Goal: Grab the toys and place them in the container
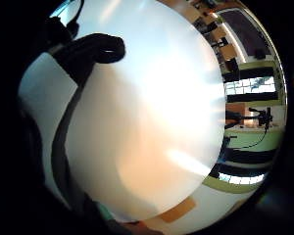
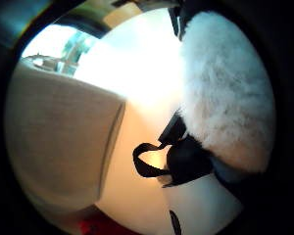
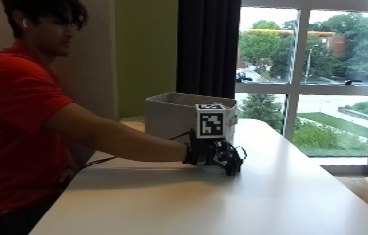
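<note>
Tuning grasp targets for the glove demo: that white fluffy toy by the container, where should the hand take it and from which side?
Around the fluffy body of the white plush toy, coming from above with the right hand. It looks soft, rounded and handle-free, so a wrap over its bulk probably suits best. The grey fabric container stands close beside it, so the side facing away gives the fingers more room.

Window [image 3: 314, 73] backlight, glaring table [image 3: 268, 196]

A long white worktop [image 3: 282, 196] runs toward the window. On it, at the far end near the person, stands a light grey fabric container [image 3: 171, 117], upright with its top open. The gloved right hand [image 3: 213, 154] rests on the worktop just in front of the container.
</note>
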The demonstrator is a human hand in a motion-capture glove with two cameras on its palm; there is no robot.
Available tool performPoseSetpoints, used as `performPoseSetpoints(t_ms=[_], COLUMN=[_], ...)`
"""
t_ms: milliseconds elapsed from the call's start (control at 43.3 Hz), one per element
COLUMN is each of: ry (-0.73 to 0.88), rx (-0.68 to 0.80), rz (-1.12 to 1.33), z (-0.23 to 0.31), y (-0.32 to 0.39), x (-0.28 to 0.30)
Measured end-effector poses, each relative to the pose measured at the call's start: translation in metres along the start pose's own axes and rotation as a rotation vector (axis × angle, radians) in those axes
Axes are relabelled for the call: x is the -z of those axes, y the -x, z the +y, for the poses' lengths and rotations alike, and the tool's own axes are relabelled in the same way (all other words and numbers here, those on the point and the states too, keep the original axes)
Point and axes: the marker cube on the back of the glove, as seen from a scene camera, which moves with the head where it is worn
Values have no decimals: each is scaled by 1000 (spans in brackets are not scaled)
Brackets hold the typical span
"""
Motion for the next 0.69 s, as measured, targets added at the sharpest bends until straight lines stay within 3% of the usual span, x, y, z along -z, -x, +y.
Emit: performPoseSetpoints(t_ms=[138, 369, 692], ry=[-72, -335, -310], rx=[31, 93, 88], rz=[-1, 30, -51], z=[-4, -18, -17], y=[1, 9, 6], x=[1, 8, 56])
